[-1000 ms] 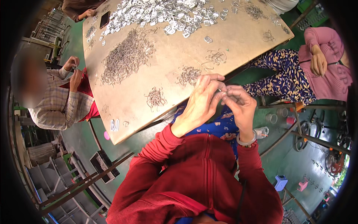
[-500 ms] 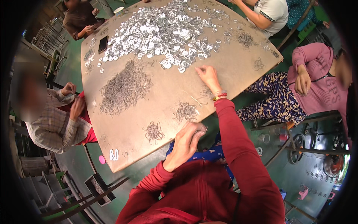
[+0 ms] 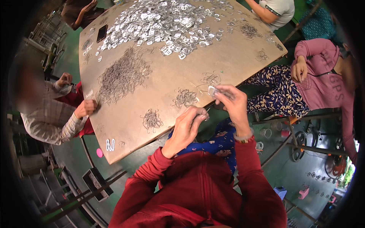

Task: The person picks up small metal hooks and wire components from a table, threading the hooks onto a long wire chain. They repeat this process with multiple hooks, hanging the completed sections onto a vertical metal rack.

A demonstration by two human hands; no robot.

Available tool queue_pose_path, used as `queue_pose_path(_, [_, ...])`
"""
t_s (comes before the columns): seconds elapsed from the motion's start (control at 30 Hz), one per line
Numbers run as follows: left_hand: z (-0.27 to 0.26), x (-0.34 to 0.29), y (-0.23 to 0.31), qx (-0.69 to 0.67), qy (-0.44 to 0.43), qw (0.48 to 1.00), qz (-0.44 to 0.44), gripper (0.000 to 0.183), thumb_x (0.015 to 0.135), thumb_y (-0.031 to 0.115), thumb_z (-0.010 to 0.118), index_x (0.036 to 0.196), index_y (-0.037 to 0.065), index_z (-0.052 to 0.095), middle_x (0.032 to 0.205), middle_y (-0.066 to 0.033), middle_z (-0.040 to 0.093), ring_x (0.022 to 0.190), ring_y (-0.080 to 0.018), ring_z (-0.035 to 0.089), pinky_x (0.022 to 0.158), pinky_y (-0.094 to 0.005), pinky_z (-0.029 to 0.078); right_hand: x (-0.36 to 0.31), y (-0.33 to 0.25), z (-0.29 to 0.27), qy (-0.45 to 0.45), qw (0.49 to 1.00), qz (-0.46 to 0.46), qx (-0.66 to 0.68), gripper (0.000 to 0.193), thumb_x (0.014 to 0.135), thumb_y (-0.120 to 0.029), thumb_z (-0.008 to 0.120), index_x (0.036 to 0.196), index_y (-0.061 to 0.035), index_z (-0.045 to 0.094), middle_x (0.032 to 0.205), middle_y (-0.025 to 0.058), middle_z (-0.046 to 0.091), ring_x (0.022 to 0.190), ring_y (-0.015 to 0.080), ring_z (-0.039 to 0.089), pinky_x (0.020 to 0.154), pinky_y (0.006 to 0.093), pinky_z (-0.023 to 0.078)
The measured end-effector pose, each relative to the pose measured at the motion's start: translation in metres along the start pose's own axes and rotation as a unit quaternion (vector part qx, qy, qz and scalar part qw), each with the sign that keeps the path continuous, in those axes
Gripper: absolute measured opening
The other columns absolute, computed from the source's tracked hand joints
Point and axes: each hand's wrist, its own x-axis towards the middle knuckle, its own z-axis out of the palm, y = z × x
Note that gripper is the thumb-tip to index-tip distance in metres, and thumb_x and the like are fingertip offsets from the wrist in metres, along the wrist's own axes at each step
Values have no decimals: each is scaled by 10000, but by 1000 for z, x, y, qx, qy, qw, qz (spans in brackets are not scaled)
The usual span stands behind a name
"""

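My right hand (image 3: 235,104) pinches a small silver buckle-like metal piece (image 3: 211,90) just past the table's near edge. Left of it, my left hand (image 3: 186,129) is closed, thumb against fingers; whatever it holds is too small to make out. A small pile of thin bent wire hooks (image 3: 185,98) lies on the table (image 3: 167,76) just beyond my left hand, and another wire pile (image 3: 152,119) is to its left. Farther back spreads a large heap of silver buckle-like pieces (image 3: 152,26).
A broad pile of wire hooks (image 3: 123,78) covers the table's left middle. A dark phone (image 3: 102,33) lies at the far left. People sit around the table, one in pink (image 3: 319,76) at my right and one in plaid (image 3: 49,114) at my left.
My right hand has drawn back from near the silver heap toward my left hand, now with a silver piece in its fingers. My left hand stays closed in nearly the same place.
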Motion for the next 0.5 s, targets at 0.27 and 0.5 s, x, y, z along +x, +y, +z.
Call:
queue_pose_path(0.27, [10, 8, 18, 35, -55, 997, 46, 104, 845, 63, 571, 933, 9, 563, 842, -131, 600, 817, -299, 583, 734, -363, 458, -57, -13, -3, 47, 988, -118, 87, 192, 783, 107, 614, 968, 58, 634, 915, 118, 617, 690, 120, 569, 605, 224, 470])
queue_pose_path(0.5, [1, -11, 7, 27, -8, 999, 35, 266, 809, 131, 642, 1043, 35, 558, 900, -120, 615, 883, -309, 591, 775, -368, 464, -62, -5, 9, 31, 981, -114, 155, 163, 776, 119, 610, 927, 63, 636, 882, 138, 604, 664, 154, 582, 586, 241, 481])
